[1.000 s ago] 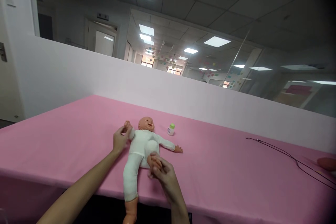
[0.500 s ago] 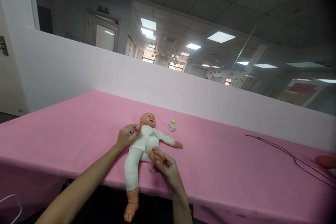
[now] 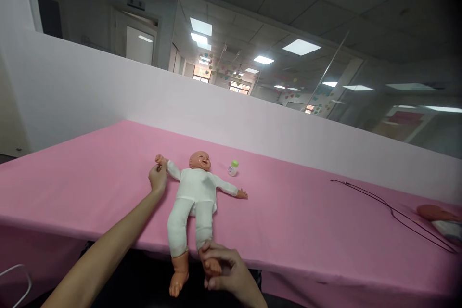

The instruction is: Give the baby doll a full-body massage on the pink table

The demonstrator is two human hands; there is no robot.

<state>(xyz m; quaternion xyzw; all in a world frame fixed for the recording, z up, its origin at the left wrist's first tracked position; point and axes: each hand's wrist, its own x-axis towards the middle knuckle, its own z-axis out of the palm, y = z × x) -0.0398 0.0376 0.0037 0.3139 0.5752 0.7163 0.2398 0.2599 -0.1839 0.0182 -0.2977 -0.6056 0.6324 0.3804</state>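
A baby doll [image 3: 197, 187] in a white suit lies on its back on the pink-covered table [image 3: 288, 231], its head towards the wall and its feet past the front edge. My left hand [image 3: 158, 176] is closed around the doll's arm near the wrist, out to the left side. With its fingers around the doll's foot and ankle, my right hand [image 3: 229, 269] is at the table's front edge. The doll's other arm stretches out to the right and its other leg hangs free. Just right of the doll's head stands a small bottle [image 3: 233, 168] with a green cap.
A thin dark cord [image 3: 382, 200] runs across the right part of the table. Beside it at the right edge lies an orange-brown and white thing [image 3: 438, 216], partly cut off. A white wall [image 3: 216, 115] with glass above borders the table's far side.
My left hand has drawn the doll's arm outward to the left, away from its head. My right hand has brought the bent leg down and straight towards the front edge.
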